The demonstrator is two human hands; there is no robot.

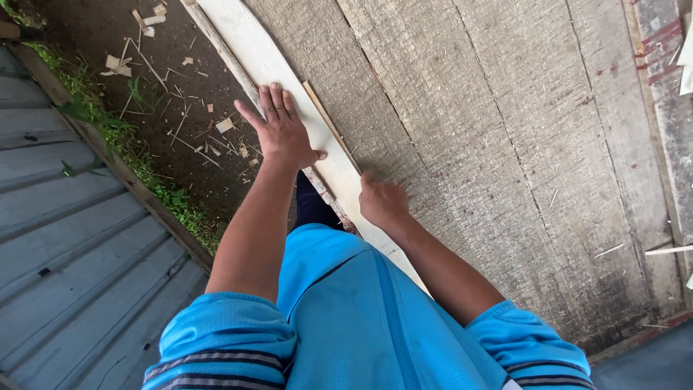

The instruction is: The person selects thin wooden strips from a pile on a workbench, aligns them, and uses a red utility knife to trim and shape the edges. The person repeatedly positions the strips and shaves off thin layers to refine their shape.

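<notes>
2 hands (280,130) (382,202) on pale plank (263,54)

Outdoor woodworking spot, looks like a backyard or small yard workshop, not an indoor shop. Evidence: large rough worktable (505,144) made of wide weathered planks, surface scuffed and dusted with sawdust and splinters. A long pale planed board (289,79) lies along its edge with a thin wood strip (328,123) beside it. Bare dirt ground (108,36) next to the table is littered with wood offcuts and chips (148,22). A strip of weeds (123,137) runs along a wooden border, with corrugated metal sheeting (79,253) on the other side. Daylight, no walls or floor in view.
</notes>
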